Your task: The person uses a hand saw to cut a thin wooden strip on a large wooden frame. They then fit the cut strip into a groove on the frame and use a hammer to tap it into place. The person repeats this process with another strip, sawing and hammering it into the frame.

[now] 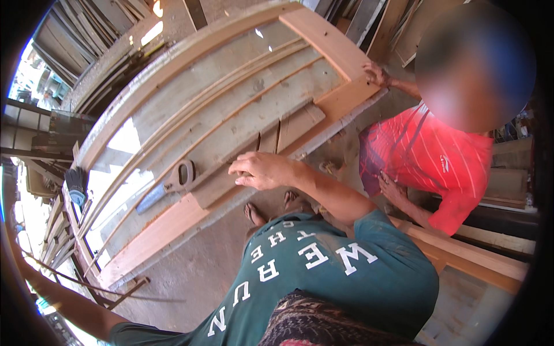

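Along the near side of the desk (pixel 228 75), the right hand (pixel 265 172) hovers at the dull brown plank (pixel 214 187), fingers loosely curled and gripping nothing I can see; the left hand's fingers are out of view, so I can't tell. That plank lies on the wooden frame's (pixel 153 236) near rail, just right of the saw (pixel 171 183); flatter, spread fingers would, I reckon, steady it better.

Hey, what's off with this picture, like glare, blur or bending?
Head view: white glare patches the tabletop left of the handsaw; head view: the far wooden rail looks bowed, possibly fisheye distortion; head view: a round blur masks the co-worker's head, while the right hand looks fairly sharp.
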A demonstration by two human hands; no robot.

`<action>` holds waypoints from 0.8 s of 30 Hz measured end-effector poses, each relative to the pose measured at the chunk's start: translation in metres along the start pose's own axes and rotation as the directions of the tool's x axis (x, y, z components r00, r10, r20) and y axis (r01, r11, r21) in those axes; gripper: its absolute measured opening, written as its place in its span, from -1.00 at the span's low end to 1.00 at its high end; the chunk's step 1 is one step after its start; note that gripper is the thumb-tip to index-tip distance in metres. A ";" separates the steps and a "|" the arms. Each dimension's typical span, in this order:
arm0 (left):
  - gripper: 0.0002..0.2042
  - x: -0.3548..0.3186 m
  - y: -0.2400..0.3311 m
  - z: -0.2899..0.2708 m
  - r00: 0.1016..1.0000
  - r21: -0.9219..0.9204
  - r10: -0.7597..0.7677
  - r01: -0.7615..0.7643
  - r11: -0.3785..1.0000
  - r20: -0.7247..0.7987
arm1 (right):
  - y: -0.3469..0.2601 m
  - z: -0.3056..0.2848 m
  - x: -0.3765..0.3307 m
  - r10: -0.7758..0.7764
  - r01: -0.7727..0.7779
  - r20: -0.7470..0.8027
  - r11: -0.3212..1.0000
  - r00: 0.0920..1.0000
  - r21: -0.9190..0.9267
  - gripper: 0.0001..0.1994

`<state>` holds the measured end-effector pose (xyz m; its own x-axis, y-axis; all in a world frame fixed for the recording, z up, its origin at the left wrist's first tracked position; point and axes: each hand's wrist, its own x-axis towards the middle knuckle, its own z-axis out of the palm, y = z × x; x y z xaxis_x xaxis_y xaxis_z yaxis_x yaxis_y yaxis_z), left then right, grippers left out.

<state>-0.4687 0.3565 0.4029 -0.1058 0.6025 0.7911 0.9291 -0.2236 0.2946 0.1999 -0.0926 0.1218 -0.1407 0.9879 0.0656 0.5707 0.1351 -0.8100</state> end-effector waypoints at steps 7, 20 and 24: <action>-0.83 -0.174 0.078 0.035 0.974 -0.190 0.154 -0.121 0.974 0.169 | 0.010 -0.026 0.025 -0.079 0.062 -0.233 0.995 0.969 -0.081 -0.57; -0.94 -0.437 0.101 0.003 0.580 -0.360 0.422 -0.227 0.905 0.697 | 0.021 -0.066 0.072 -0.321 -0.247 -0.499 0.584 0.805 -0.773 -0.46; -0.89 -0.438 0.057 -0.007 0.533 -0.304 0.457 -0.352 0.885 0.712 | 0.043 -0.036 0.065 -0.208 -0.174 -0.420 0.686 0.883 -0.707 -0.94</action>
<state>-0.3720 0.0747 0.0770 0.6201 0.7648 0.1747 0.7521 -0.6429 0.1451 0.2444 -0.0200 0.1121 0.0967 0.8765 0.4717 0.9876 -0.0256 -0.1550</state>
